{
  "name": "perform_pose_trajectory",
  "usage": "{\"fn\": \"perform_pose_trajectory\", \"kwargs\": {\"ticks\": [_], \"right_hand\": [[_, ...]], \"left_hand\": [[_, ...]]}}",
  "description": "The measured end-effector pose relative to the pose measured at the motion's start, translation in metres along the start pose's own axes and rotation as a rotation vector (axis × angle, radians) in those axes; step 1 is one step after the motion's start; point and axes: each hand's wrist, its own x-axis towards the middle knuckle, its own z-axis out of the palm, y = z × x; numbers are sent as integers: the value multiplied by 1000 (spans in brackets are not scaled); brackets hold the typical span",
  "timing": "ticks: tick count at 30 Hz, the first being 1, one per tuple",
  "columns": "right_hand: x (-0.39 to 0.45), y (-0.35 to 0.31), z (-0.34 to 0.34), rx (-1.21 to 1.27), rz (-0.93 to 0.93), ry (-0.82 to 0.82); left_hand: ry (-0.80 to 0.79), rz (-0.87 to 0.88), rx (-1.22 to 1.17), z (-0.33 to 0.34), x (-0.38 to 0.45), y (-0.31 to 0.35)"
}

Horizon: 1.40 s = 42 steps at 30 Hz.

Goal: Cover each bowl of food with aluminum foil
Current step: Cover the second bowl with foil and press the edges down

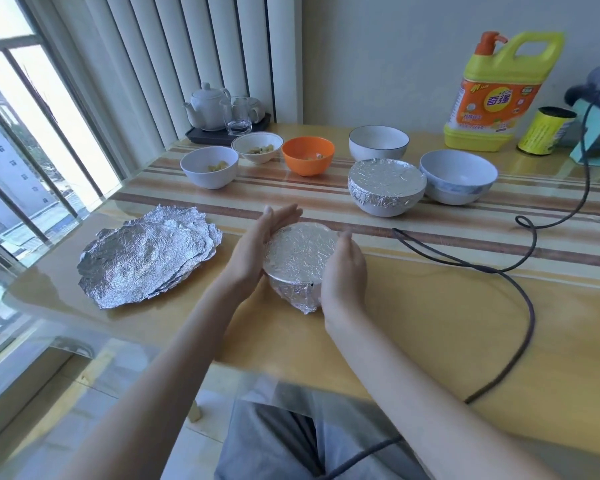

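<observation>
A bowl wrapped in crumpled foil (300, 258) stands on the table in front of me. My left hand (257, 247) presses its left side with fairly straight fingers. My right hand (343, 271) cups its right side, fingers curved round the foil. A stack of loose foil sheets (146, 254) lies to the left. Behind, a second foil-covered bowl (385, 185) stands beside an uncovered pale bowl (458, 176) and a white bowl with a dark rim (378, 142). Uncovered bowls with food: an orange one (307, 155) and two white ones (209, 167) (257, 147).
A yellow detergent jug (492, 95) and a yellow can (546, 131) stand at the back right. A tea set on a dark tray (222, 112) sits at the back left. A dark cable (520, 271) loops across the right of the table. The window is on the left.
</observation>
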Motion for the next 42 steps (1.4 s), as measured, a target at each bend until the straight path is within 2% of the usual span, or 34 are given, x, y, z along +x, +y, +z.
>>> {"fn": "perform_pose_trajectory", "kwargs": {"ticks": [4, 7, 11, 14, 16, 18, 20, 22, 23, 24, 27, 29, 31, 34, 39, 42], "right_hand": [[2, 0, 12, 26, 61, 113], [11, -4, 13, -42, 27, 83], [45, -20, 11, -193, 53, -271], [61, -29, 10, -333, -57, -466], [68, -26, 11, -353, -61, -564], [72, -23, 10, -409, -68, -590], [68, -30, 1, -336, -117, -390], [56, -29, -14, -93, -170, -39], [43, -27, -16, 5, -198, 64], [27, -24, -13, 33, -212, 77], [6, -4, 11, -10, -160, 8], [4, 1, 21, -15, -152, 45], [7, 3, 23, -37, -146, 90], [9, 1, 20, -52, -113, 61], [21, -6, 11, -174, -79, -160], [31, -17, 2, -246, -71, -314]], "left_hand": [[124, -11, 7, 6, -2, -6], [237, 22, 61, 10, -4, -10], [589, 101, 175, 33, -13, -11], [681, 75, 144, 43, -16, -12], [663, 50, 147, 41, -16, -12], [616, 34, 197, 33, -21, -11], [595, 112, 314, 19, -27, -7], [562, 281, 433, 4, -25, 4], [498, 333, 475, -3, -18, 10], [397, 334, 510, -5, -9, 15], [105, 222, 664, 2, 11, 22], [58, 161, 713, 7, 16, 17], [90, 125, 681, 5, 18, 12], [147, 109, 669, 5, 20, 12], [323, 41, 734, 15, 5, 9], [367, -17, 593, 10, 3, 8]]}}
